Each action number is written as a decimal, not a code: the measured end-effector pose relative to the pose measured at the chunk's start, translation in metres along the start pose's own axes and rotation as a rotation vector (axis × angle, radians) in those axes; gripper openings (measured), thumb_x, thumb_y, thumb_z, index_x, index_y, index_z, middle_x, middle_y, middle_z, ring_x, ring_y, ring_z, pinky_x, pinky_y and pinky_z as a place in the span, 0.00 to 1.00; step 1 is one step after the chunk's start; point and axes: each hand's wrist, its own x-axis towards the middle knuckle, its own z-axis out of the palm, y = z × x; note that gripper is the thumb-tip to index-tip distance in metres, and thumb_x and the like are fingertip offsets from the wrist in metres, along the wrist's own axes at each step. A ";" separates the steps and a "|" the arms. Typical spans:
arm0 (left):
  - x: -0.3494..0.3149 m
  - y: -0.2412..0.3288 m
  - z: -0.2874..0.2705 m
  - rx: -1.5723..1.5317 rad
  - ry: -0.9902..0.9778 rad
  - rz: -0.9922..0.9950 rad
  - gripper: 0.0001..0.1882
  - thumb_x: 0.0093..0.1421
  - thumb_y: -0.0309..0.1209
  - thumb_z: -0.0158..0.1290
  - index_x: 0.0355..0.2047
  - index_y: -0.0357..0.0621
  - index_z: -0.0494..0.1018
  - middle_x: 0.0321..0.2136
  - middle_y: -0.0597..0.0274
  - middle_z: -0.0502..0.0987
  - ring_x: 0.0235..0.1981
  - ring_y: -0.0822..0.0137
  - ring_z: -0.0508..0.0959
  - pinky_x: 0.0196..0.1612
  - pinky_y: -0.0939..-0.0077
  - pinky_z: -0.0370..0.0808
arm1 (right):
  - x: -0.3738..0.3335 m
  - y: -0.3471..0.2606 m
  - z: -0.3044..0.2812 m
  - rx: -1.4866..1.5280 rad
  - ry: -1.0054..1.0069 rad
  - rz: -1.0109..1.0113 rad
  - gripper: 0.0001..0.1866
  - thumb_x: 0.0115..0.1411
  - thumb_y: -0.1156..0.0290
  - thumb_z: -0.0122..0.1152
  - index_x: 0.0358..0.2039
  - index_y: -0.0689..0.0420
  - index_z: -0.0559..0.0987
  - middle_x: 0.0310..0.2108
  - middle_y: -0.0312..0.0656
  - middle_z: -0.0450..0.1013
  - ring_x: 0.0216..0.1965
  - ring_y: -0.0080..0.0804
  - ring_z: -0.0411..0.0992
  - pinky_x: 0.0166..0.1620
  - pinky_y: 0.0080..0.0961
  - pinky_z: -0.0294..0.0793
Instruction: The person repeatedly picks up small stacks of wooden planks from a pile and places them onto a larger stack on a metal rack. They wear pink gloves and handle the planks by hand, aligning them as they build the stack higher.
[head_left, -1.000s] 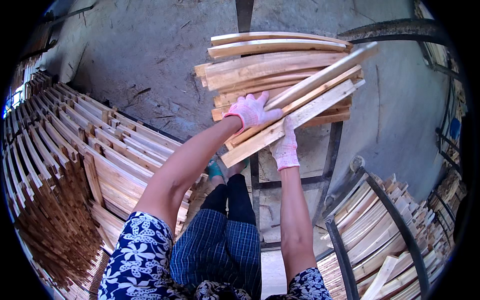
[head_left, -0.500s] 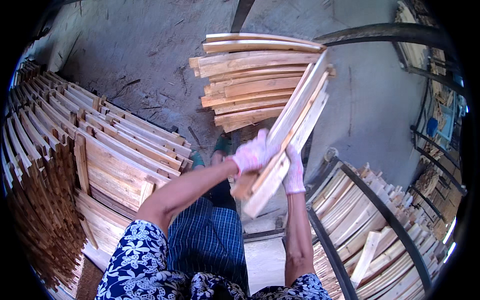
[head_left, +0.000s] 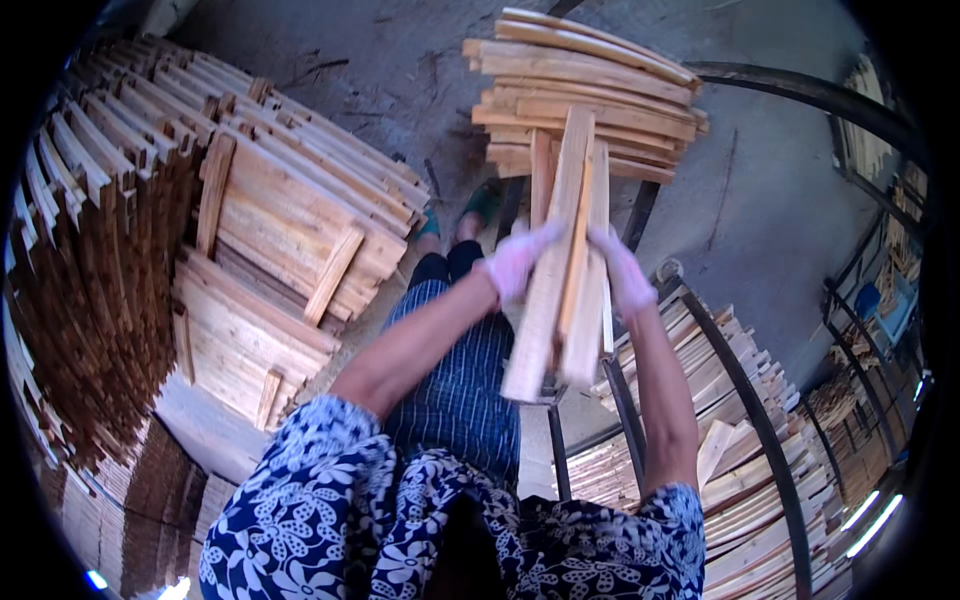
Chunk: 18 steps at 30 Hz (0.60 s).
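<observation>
Grey floor (head_left: 775, 190), planks (head_left: 546, 310) between hands (head_left: 516, 264)

Big stack of panels (head_left: 290, 225) on the left, loads of slats (head_left: 735, 490) lower right under a dark bar (head_left: 762, 415), lit tubes (head_left: 875, 526) near the edge, grey floor (head_left: 775, 190) with scattered debris (head_left: 325, 68).

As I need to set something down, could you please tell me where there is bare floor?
Bare grey floor lies right of the board pile, below the curved black bar. Left of the pile, dark scraps litter the floor. Crowded: wooden panels at left, planks lower right, held boards in the middle.
</observation>
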 end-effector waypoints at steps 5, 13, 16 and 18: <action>0.027 0.010 -0.021 0.477 0.203 0.231 0.42 0.60 0.50 0.64 0.63 0.36 0.58 0.52 0.48 0.76 0.50 0.59 0.80 0.53 0.67 0.77 | 0.069 0.025 -0.002 0.222 -0.025 0.139 0.26 0.64 0.58 0.58 0.58 0.57 0.71 0.49 0.44 0.75 0.50 0.34 0.76 0.54 0.31 0.76; -0.035 -0.046 -0.026 0.637 0.450 0.710 0.58 0.58 0.60 0.61 0.71 0.35 0.41 0.65 0.41 0.60 0.68 0.55 0.59 0.69 0.68 0.57 | 0.016 -0.009 0.048 -0.078 -0.161 -0.044 0.32 0.60 0.67 0.59 0.65 0.54 0.65 0.48 0.41 0.72 0.46 0.30 0.74 0.50 0.28 0.77; -0.055 -0.057 -0.025 0.478 0.433 0.816 0.59 0.57 0.58 0.63 0.72 0.39 0.39 0.67 0.43 0.58 0.69 0.53 0.58 0.70 0.66 0.55 | 0.000 -0.040 0.078 -0.088 -0.277 -0.099 0.38 0.59 0.69 0.59 0.70 0.54 0.58 0.52 0.44 0.71 0.47 0.32 0.74 0.48 0.28 0.79; -0.088 -0.041 -0.035 0.342 0.420 1.059 0.61 0.57 0.53 0.66 0.72 0.36 0.38 0.68 0.47 0.53 0.70 0.57 0.53 0.72 0.65 0.52 | -0.009 -0.064 0.131 -0.159 -0.444 -0.163 0.41 0.59 0.68 0.59 0.72 0.54 0.55 0.55 0.46 0.70 0.52 0.35 0.73 0.52 0.30 0.77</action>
